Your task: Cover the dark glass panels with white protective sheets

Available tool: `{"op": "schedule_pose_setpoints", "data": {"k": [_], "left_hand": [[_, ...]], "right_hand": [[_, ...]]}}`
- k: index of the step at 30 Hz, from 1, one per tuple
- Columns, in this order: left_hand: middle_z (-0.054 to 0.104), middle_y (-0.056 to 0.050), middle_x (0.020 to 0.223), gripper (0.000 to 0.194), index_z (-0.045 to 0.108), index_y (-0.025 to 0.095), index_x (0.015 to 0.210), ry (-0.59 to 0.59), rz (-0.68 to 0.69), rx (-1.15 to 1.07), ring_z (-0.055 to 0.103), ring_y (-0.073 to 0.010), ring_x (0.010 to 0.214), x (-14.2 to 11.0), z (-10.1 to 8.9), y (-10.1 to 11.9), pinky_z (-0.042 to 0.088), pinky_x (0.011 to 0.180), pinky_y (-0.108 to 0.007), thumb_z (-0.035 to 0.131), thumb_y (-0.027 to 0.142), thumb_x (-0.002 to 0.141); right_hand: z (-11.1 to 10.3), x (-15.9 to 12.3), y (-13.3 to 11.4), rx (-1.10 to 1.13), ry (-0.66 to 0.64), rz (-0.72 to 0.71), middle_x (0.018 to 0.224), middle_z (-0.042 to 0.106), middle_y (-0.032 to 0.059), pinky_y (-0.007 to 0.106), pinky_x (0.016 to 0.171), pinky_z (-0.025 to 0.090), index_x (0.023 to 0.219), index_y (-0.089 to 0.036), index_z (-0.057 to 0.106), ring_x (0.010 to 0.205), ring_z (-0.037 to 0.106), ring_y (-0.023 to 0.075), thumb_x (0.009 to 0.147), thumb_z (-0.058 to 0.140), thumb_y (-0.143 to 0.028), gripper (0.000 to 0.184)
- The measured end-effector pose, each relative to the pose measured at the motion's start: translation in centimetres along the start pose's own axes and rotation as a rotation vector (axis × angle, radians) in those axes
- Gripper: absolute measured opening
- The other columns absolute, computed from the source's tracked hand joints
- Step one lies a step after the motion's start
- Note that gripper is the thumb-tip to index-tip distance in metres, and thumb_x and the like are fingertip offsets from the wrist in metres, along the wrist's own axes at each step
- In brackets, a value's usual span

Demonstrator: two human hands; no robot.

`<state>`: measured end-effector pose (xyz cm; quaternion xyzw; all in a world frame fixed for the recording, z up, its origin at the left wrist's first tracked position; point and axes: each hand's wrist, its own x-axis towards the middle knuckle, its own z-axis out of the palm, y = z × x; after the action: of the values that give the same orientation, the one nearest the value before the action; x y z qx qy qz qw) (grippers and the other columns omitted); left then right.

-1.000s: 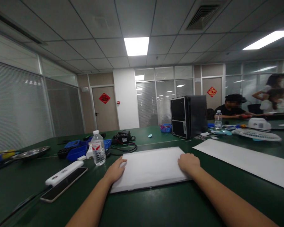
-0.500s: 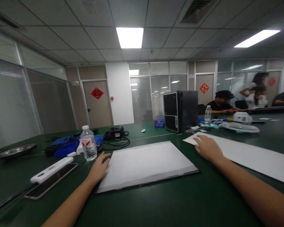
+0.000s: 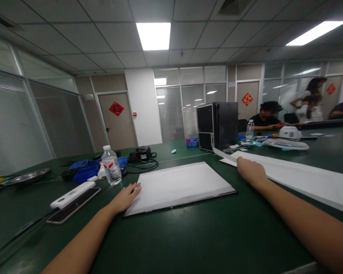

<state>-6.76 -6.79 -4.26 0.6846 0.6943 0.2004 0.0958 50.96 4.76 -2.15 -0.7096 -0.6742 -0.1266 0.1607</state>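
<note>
From my seat at the far end of the feed, I have the green table (image 3: 171, 236) filling the lower view. Across it, on the right, a person in a dark cap and black top (image 3: 265, 118) sits leaning over the tabletop. The long white sheet (image 3: 305, 179) runs along the right side of the table and is cut off by the edge of my view; its near-left end is lifted and slightly bowed, with what looks like another white layer beneath it. The black computer tower (image 3: 225, 123) stands upright beyond that end. In front of me, the white-faced panel (image 3: 180, 184) lies flat, its near edge dark, between the two hands.

The right hand (image 3: 252, 173) is grasping the long sheet near its raised end, well apart from the panel. The left hand (image 3: 127, 197) is released, fingers loosely spread and resting on the panel's left edge.

To the far left I make out a shiny metal dish (image 3: 31, 177). Blue trays (image 3: 87, 174) sit behind the left hand, just beside a capped clear bottle (image 3: 111, 167) standing upright. Nearer, a white bar-shaped device (image 3: 72, 195) lies alongside a dark-screened phone (image 3: 74, 207). Smallest is a pale blue disc (image 3: 173, 151), lying beyond the panel.
</note>
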Motion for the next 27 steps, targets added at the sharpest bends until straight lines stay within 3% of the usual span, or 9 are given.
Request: {"op": "schedule_pose_setpoints", "data": {"k": [4, 9, 14, 17, 20, 23, 27], "left_hand": [[0.045, -0.011, 0.16, 0.054, 0.051, 0.023, 0.146, -0.046, 0.02, 0.001, 0.041, -0.0336, 0.148, -0.6, -0.8, -0.2, 0.029, 0.122, -0.065, 0.06, 0.047, 0.099], [0.038, -0.01, 0.165, 0.057, 0.05, 0.024, 0.148, -0.143, 0.057, 0.012, 0.031, -0.0356, 0.153, -1.3, -1.7, -0.7, 0.021, 0.124, -0.067, 0.067, 0.041, 0.096], [0.035, -0.01, 0.167, 0.057, 0.049, 0.025, 0.149, -0.155, 0.07, 0.008, 0.029, -0.0358, 0.154, -1.3, -1.8, -1.1, 0.019, 0.125, -0.068, 0.066, 0.041, 0.097], [0.035, -0.01, 0.167, 0.058, 0.049, 0.025, 0.149, -0.148, 0.073, 0.007, 0.029, -0.036, 0.154, -1.1, -1.6, -1.4, 0.019, 0.125, -0.068, 0.066, 0.041, 0.096], [0.038, -0.01, 0.165, 0.057, 0.05, 0.025, 0.148, -0.122, 0.074, 0.006, 0.034, -0.0354, 0.152, -1.1, -1.3, -1.4, 0.024, 0.123, -0.067, 0.065, 0.043, 0.097], [0.041, -0.011, 0.163, 0.057, 0.049, 0.025, 0.148, -0.078, 0.07, 0.005, 0.04, -0.0346, 0.148, -1.3, -1.0, -1.1, 0.029, 0.121, -0.065, 0.062, 0.047, 0.098], [0.043, -0.011, 0.161, 0.056, 0.05, 0.024, 0.147, -0.052, 0.064, 0.013, 0.04, -0.0339, 0.148, -1.4, -0.9, -0.6, 0.028, 0.122, -0.065, 0.06, 0.049, 0.099]], "right_hand": [[-2.4, -2.7, -4.9, 0.036, 0.039, -0.232, 0.114, 0.073, 0.0202, 0.044, 0.09, 0.048, 0.125, -0.017, 0.063, 0.103, 0.07, 0.0331, 0.1, 0.037, -0.025, 0.037], [-3.9, -6.5, -10.8, 0.161, -0.074, -0.656, 0.115, 0.076, 0.009, 0.035, 0.094, 0.047, 0.12, -0.026, 0.071, 0.104, 0.07, 0.0258, 0.095, 0.05, -0.029, 0.032], [-4.5, -8.7, -13.3, 0.328, -0.176, -0.922, 0.118, 0.077, 0.0053, 0.034, 0.1, 0.048, 0.121, -0.028, 0.075, 0.109, 0.069, 0.0233, 0.098, 0.051, -0.046, 0.037], [-4.4, -7.9, -12.3, 0.404, -0.155, -0.892, 0.134, 0.071, 0.0065, 0.036, 0.108, 0.045, 0.134, -0.026, 0.068, 0.122, 0.064, 0.0242, 0.1, 0.045, -0.054, 0.05], [-3.8, -5.8, -9.9, 0.401, -0.08, -0.674, 0.138, 0.068, 0.0108, 0.042, 0.111, 0.043, 0.134, -0.02, 0.068, 0.126, 0.062, 0.0277, 0.103, 0.037, -0.051, 0.054], [-3.0, -4.1, -7.1, 0.34, -0.061, -0.466, 0.127, 0.073, 0.0145, 0.046, 0.105, 0.046, 0.12, -0.018, 0.076, 0.117, 0.066, 0.0328, 0.101, 0.038, -0.048, 0.052], [-2.5, -3.4, -5.1, 0.296, -0.139, -0.426, 0.108, 0.079, 0.0111, 0.037, 0.091, 0.05, 0.101, -0.021, 0.081, 0.099, 0.071, 0.0291, 0.099, 0.042, -0.048, 0.048]]}}
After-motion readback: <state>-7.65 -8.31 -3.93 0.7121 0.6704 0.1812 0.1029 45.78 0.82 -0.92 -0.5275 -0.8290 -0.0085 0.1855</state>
